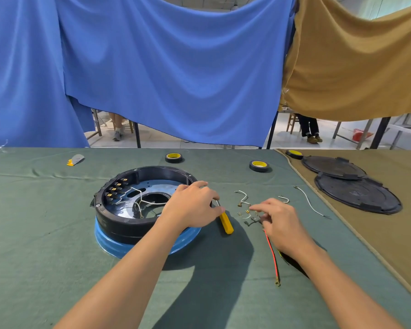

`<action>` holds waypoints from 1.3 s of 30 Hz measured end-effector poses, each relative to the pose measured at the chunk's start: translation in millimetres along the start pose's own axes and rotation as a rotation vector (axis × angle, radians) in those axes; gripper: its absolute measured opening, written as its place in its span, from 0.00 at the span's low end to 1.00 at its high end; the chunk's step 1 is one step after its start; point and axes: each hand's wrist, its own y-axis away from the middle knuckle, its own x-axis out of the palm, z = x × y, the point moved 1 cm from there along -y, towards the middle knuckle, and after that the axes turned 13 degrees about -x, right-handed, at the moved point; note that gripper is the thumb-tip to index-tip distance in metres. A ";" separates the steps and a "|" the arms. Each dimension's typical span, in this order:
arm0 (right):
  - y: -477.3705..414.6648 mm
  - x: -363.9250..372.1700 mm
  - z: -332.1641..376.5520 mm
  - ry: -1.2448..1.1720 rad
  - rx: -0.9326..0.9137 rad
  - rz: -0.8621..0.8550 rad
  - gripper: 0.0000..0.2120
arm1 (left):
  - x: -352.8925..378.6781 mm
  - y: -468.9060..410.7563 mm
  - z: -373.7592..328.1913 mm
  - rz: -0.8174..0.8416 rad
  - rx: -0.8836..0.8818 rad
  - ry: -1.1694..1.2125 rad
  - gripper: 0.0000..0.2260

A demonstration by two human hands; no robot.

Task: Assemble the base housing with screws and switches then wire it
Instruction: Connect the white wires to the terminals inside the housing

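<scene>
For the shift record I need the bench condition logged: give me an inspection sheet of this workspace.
Surface: green cloth; tan cloth at right.
Job's things: base housing, with switches and white wires inside; loose terminals beside it.
Clutter: tape rolls; two black covers on the tan cloth.
Hands: left hand grips the yellow screwdriver; right hand reaches over the terminals, pinch unclear.
Cables: red wire beside the right hand; long white wire lying loose.
Surroundings: blue curtain, tan curtain; legs beyond.

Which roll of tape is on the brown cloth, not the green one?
The roll farthest right, next to the black round lids, lies on the brown cloth. The middle roll and the left roll sit on the green cloth.
</scene>
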 end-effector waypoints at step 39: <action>-61.6 -31.3 80.8 -0.396 0.035 -0.177 0.08 | -22.5 15.2 14.3 0.007 -0.018 1.042 0.11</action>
